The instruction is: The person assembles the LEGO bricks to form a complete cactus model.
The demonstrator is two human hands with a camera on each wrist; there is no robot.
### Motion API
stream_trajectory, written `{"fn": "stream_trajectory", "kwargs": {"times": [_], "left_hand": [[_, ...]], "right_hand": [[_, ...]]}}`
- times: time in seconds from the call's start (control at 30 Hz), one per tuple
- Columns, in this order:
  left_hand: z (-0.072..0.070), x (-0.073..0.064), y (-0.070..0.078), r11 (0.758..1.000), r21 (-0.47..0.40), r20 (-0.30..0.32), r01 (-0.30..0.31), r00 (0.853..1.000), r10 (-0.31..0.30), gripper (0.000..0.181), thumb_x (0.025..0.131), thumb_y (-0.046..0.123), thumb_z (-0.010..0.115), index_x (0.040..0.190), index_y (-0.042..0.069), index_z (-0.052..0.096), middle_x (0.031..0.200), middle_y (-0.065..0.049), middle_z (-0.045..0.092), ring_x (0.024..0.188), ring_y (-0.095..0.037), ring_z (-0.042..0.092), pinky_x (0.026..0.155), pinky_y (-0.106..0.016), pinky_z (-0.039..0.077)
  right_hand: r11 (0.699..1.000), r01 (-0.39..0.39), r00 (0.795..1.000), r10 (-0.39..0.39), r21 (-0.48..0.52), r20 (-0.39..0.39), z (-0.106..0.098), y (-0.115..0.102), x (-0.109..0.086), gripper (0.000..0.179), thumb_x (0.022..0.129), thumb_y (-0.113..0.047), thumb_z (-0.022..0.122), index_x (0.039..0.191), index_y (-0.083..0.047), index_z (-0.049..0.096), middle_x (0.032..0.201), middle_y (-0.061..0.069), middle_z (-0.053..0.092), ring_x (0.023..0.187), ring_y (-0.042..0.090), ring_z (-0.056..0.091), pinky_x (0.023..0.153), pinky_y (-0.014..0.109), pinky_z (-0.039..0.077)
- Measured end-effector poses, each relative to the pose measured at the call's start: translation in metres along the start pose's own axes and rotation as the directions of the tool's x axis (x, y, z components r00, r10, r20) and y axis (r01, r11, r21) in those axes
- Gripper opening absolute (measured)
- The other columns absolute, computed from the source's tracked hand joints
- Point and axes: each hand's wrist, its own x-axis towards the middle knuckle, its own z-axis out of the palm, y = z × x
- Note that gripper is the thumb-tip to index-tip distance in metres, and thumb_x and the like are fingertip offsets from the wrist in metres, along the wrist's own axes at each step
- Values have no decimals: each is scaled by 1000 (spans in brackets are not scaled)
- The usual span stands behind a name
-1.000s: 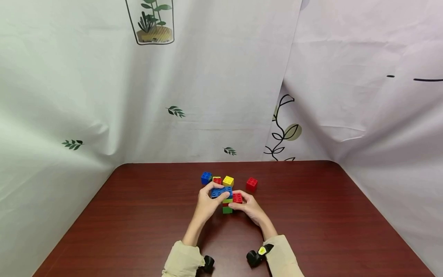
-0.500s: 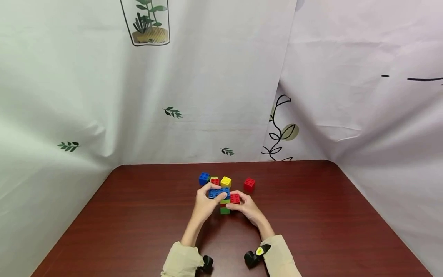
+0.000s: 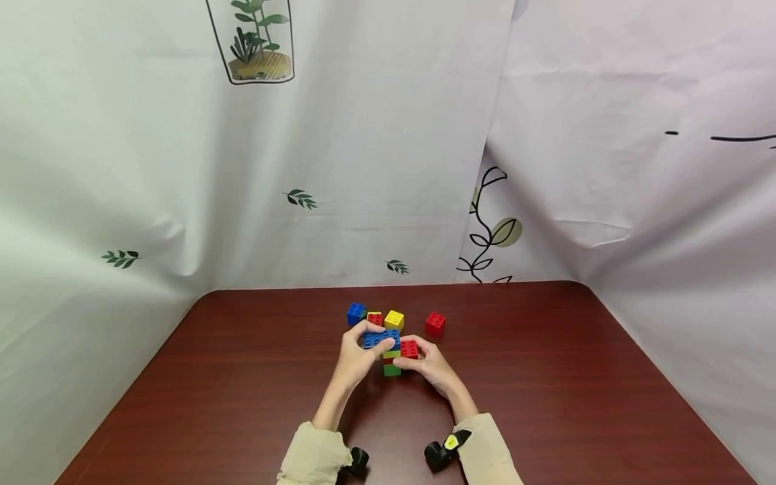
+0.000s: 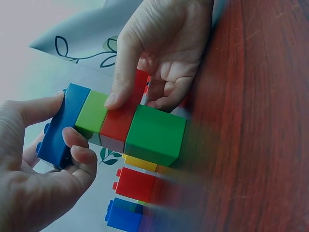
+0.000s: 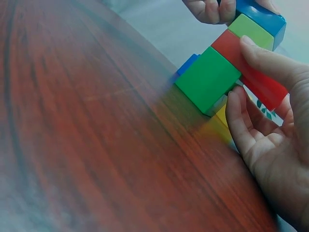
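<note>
A small tower of toy building blocks stands on the table between my hands. At its base is a dark green block [image 4: 157, 133]. Above that come a long red block [image 3: 409, 349] jutting to the right, a light green block [image 4: 92, 115], and a long blue block [image 3: 380, 338] on top that overhangs to the left. My left hand [image 3: 353, 358] grips the blue block between thumb and fingers. With its thumb on the near face and fingers behind, my right hand [image 3: 436, 369] holds the red block. The right fingers partly cover that block's far side.
Behind the tower lie a loose blue block [image 3: 356, 313], a red block [image 3: 374, 319] with a yellowish one behind it, and a yellow block [image 3: 395, 319]. Another red block [image 3: 435, 324] sits farther right. A pale printed cloth [image 3: 388, 168] hangs behind the brown table [image 3: 242, 391].
The head view has shifted a little, so everything appears slightly farther left. Both hands keep the same hold on the tower.
</note>
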Motion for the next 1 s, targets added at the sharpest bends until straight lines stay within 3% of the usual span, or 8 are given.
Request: {"fn": "stream_trajectory", "kwargs": {"times": [0.2,0.4,0.73,1.0], "left_hand": [[2,-2,-5,1000,5,-11,-17,1000,17,24,86,6,72,106,-4,63,108,-23,62,77,-11,57,68,-17,52],[2,-3,-9,998,-25,-8,-53,999,53,25,85,5,73,106,-5,63,107,-24,61,80,-7,60,73,-15,53],[0,-4,-10,997,-50,0,-59,998,59,25,86,5,72,107,-4,61,93,-23,57,60,-12,53,58,-20,52],[0,-2,-15,994,-66,44,-90,995,93,26,87,4,70,109,-6,58,99,-28,58,61,-18,59,60,-23,56]], "right_hand": [[1000,-6,1000,6,17,-2,1,-1,-2,45,88,-17,72,125,2,55,109,5,69,90,8,64,83,20,54],[1000,-3,1000,3,-3,-11,1,1,-2,44,88,-17,72,124,2,56,112,8,68,91,8,64,83,20,53],[1000,-14,1000,14,17,-14,3,-1,0,46,87,-18,74,124,1,55,102,-2,68,87,9,64,80,21,53],[1000,-17,1000,17,13,-23,2,0,-1,46,87,-18,73,125,1,56,109,7,69,89,9,64,81,20,53]]}}
